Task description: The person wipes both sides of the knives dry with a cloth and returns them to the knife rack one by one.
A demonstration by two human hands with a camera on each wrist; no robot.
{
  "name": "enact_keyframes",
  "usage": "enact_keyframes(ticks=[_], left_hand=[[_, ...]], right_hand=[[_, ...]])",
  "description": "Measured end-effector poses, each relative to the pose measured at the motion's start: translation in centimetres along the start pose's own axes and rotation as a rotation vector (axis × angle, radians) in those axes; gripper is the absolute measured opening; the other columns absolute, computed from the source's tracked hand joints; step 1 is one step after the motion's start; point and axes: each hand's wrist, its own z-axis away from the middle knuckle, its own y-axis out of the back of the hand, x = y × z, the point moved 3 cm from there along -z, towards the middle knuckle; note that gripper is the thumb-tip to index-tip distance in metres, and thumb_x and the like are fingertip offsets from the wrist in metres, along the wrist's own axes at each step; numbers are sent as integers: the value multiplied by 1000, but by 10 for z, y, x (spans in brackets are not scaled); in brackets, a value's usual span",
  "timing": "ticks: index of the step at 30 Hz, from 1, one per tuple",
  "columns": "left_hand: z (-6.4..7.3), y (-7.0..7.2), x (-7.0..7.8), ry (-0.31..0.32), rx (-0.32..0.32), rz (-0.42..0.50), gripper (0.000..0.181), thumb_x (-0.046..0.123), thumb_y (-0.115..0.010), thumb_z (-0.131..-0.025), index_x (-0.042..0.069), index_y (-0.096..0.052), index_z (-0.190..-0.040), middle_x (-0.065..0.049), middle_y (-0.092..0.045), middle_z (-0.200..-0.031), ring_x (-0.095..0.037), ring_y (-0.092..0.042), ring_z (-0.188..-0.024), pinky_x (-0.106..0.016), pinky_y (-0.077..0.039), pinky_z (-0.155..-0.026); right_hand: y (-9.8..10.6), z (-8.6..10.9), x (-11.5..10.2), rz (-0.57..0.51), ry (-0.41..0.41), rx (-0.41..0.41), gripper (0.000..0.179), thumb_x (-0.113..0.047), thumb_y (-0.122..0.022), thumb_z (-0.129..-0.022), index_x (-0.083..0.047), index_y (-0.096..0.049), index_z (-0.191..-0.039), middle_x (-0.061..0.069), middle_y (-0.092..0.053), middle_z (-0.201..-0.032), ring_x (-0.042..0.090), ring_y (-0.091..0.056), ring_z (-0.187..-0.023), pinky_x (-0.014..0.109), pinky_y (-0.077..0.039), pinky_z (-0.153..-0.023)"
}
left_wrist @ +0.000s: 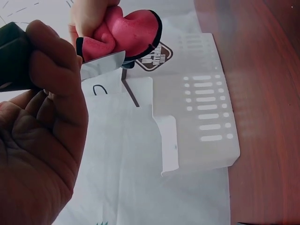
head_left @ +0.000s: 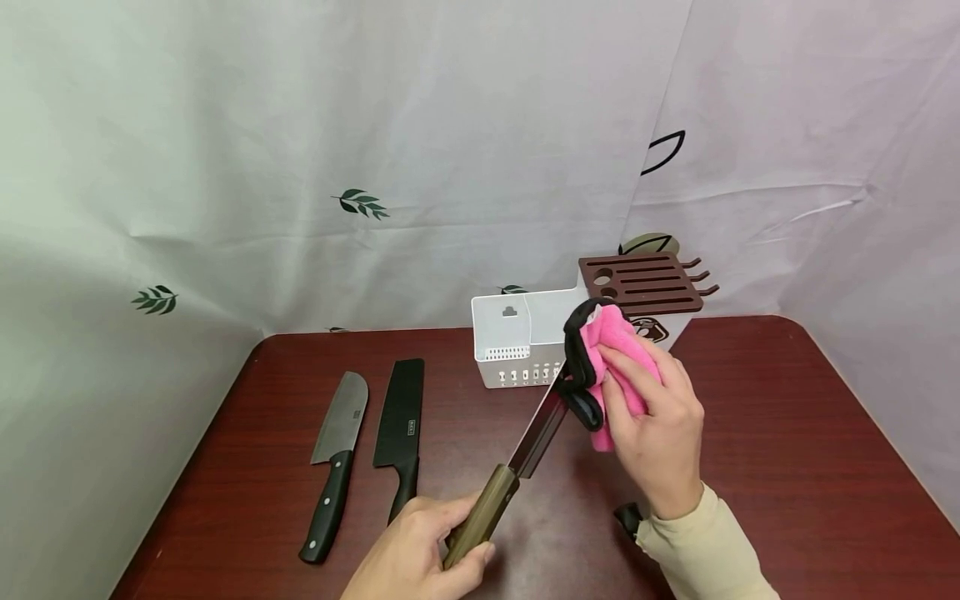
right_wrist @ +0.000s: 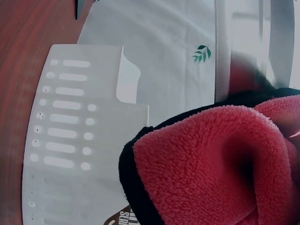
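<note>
My left hand point(head_left: 412, 546) grips the olive-brown handle of a knife point(head_left: 542, 433), whose blade points up and away to the right above the table. In my right hand point(head_left: 663, 442) is a pink fleecy cloth point(head_left: 621, 342) with a black edge, folded over the far end of the blade, so the tip is hidden. The left wrist view shows fingers curled round the dark handle, and part of the bare blade point(left_wrist: 102, 65) next to the cloth. Pink pile point(right_wrist: 201, 164) fills much of the right wrist view, where little of the hand shows.
A white slotted holder point(head_left: 502, 333) with a brown slotted top point(head_left: 641, 283) stands at the table's back edge, behind the cloth. On the left lie a steel-bladed knife point(head_left: 345, 425) and a black-bladed knife point(head_left: 401, 417). A small black object point(head_left: 628, 518) shows beside the right sleeve.
</note>
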Motion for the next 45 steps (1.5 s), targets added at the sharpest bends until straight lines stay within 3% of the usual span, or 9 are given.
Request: enact_keyframes(ticks=[5,12,19,23,29,34,41,45], left_hand=[[0,0,0,2,-1,11,26,11,-71,-87,19,-68,-111,21,-40,-65,17,-32,-58,-6,-33,-47],[1,2,2,75,9,52,33,10,-71,-88,17,-68,-120,20,-43,-67,13,-38,-58,-8,-38,-49],[1,4,0,33,65,48,41,7,-71,-87,14,-67,-127,19,-41,-67,12,-36,-58,-8,-37,-49],[2,5,-1,40,85,43,40,6,-71,-87,13,-68,-125,19,-43,-67,12,-36,-58,-7,-36,-48],[1,7,0,86,108,85,38,5,-71,-88,12,-68,-125,15,-53,-70,9,-42,-58,-11,-42,-49],[1,8,0,163,113,119,36,6,-70,-89,12,-68,-124,12,-58,-73,5,-48,-59,-18,-48,-54],[1,10,-1,236,127,144,39,4,-70,-89,8,-66,-128,11,-60,-72,1,-54,-59,-26,-52,-54],[2,13,-1,317,127,155,38,8,-71,-91,9,-66,-129,9,-63,-73,-2,-57,-59,-28,-52,-54]], right_hand=[[-1,1,0,9,-17,-10,25,-5,-71,-84,-7,-79,-107,15,-68,-123,35,-62,-106,18,-40,-101],[-5,4,-1,14,-16,-44,25,-5,-72,-84,-9,-79,-108,15,-68,-122,33,-61,-107,18,-39,-100],[-11,8,-6,0,38,-106,25,-8,-72,-84,-11,-79,-108,13,-68,-122,33,-62,-102,21,-40,-97],[-15,10,-9,-41,93,-137,24,-8,-71,-84,-10,-79,-107,14,-69,-119,35,-62,-104,24,-41,-99],[-19,12,-15,-108,165,-185,20,-17,-67,-92,-10,-79,-106,15,-69,-115,35,-63,-103,25,-41,-99],[-21,12,-19,-129,219,-218,25,-28,-62,-99,-11,-80,-105,14,-68,-114,34,-63,-101,28,-42,-100],[-24,13,-22,-141,265,-285,24,-29,-61,-100,-14,-79,-105,11,-69,-117,30,-63,-98,34,-48,-90],[-25,15,-21,-121,280,-328,25,-29,-59,-101,-16,-79,-106,9,-69,-119,28,-63,-101,36,-49,-89]])
